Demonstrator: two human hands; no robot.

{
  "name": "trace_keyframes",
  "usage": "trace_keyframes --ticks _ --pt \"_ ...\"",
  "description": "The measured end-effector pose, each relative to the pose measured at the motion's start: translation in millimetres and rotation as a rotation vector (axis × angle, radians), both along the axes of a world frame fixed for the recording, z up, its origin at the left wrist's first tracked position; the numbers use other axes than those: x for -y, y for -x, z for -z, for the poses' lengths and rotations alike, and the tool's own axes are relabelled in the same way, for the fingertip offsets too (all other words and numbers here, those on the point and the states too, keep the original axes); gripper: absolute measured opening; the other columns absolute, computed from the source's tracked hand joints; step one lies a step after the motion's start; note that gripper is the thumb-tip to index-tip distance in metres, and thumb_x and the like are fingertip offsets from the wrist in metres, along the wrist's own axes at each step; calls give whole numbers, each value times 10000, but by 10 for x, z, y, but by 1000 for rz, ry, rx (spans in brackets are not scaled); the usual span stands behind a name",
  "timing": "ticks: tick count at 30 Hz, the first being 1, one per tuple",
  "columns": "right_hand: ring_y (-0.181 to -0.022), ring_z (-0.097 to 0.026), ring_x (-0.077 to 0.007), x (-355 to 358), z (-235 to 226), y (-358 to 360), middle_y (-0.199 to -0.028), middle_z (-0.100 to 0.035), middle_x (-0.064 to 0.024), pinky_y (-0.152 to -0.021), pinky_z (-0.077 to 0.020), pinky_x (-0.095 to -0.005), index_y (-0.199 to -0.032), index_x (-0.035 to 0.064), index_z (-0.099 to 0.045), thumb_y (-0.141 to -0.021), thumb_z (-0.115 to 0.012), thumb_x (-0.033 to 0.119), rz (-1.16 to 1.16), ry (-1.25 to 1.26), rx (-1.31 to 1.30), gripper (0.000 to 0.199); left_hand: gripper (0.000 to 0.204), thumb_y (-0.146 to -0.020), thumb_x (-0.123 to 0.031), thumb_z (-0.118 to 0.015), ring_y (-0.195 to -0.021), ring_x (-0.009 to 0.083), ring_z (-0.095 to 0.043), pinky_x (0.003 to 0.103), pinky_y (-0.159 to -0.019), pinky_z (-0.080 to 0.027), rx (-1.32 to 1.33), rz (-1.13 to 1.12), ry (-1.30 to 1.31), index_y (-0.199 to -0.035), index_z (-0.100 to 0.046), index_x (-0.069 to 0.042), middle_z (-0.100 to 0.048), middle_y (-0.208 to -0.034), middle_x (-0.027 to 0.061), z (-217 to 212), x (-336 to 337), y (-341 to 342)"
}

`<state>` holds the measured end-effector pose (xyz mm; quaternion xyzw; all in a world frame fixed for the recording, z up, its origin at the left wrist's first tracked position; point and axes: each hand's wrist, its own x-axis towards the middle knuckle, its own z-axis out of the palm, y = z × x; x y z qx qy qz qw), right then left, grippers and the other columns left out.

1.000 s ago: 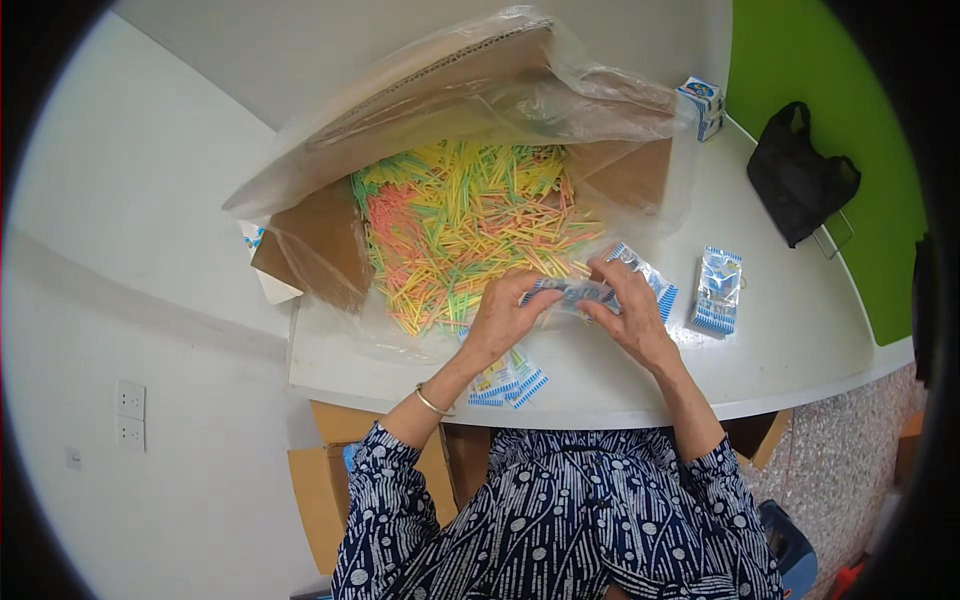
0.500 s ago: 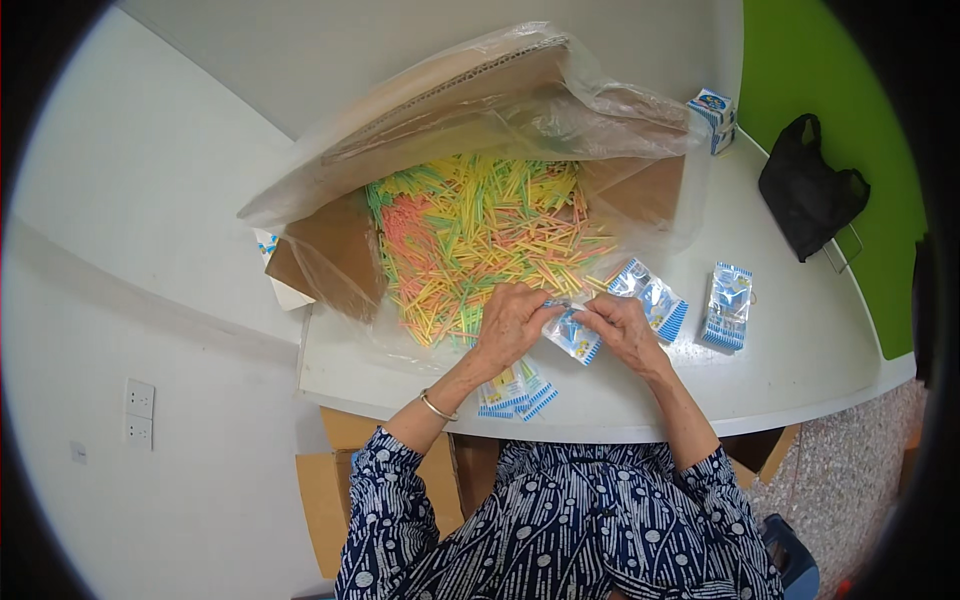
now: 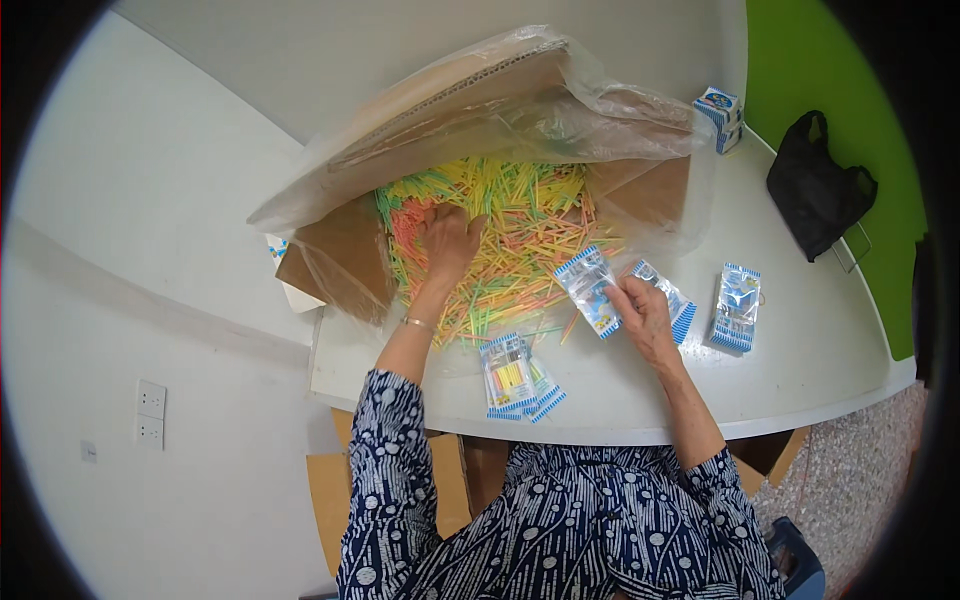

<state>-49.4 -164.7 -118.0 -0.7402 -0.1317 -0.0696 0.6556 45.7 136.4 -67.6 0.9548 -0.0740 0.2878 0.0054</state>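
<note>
Two hands work: left hand splayed on the straws, right hand pinching a packet.

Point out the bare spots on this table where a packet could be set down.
Bare tabletop lies right of the lone packet, out to the table edge below the black bag. Another strip runs along the near edge, between the filled packets and the right hand. It is crowded around the box of coloured sticks, where the left hand digs.
</note>
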Motion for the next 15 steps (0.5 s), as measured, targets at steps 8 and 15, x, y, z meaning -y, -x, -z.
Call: trace_keyframes --ticks 8,15 --pt "-591 -384 -93 63 29 4 -619 -471 -36 -523 -320 -274 -742 -30 -554 -894 -602 161 53 23 25 249 457 -805 -400 -576 -1034 371 -482 503 -833 -359 -110 -309 -105 -868 -636 48 -546 -1035 204 377 255 -356" --pt "-596 -543 -260 37 -18 -19 -694 -591 -177 -559 -404 -354 -792 -34 -598 -872 -610 186 40 82 59 235 236 -829 -149 -498 -1000 324 -438 452 -826 -312 -44 -448 -103 -982 -575 13 -491 -1043 165 683 148 -588"
